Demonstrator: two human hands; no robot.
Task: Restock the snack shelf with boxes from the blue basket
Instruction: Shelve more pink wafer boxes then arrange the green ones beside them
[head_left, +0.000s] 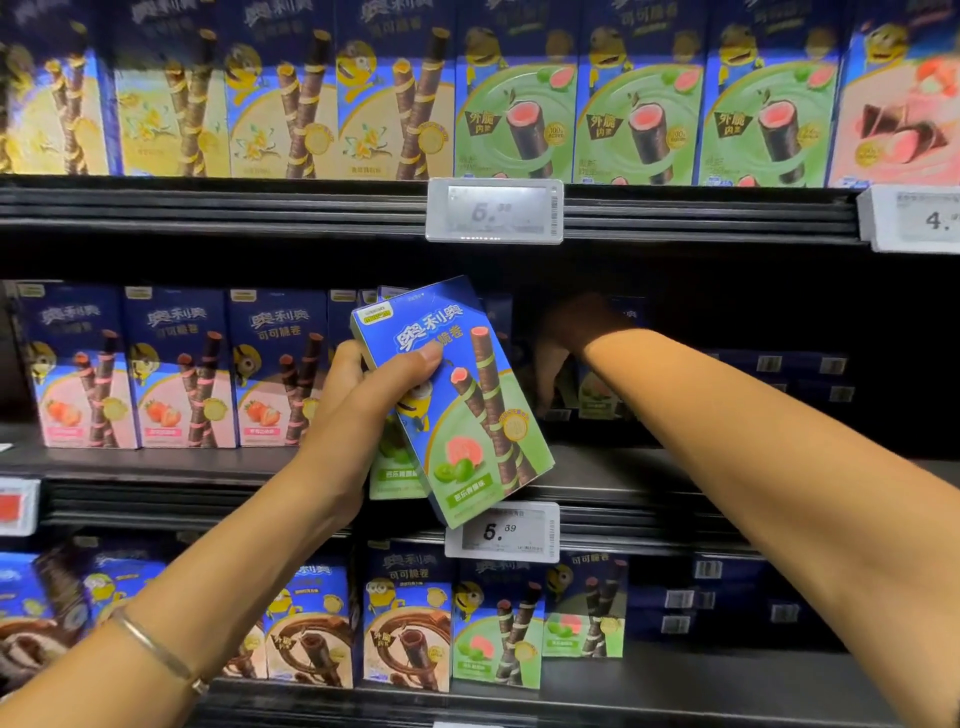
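The left hand (363, 400) is gripping a tilted wafer-roll box (467, 415) at mid-frame, thumb across its front. The right hand (571, 348) is lying right of centre in shadow, its fingers too dark to make out.

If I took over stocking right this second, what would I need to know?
The left grip holds green guava boxes, tilted, before the middle shelf.
The right grip reaches deep into that shelf's dark gap, by a green box at the back; its hold is unclear.
Done: strawberry boxes line the shelf's left side.
Left: place the held boxes in the gap. Blue basket out of view.
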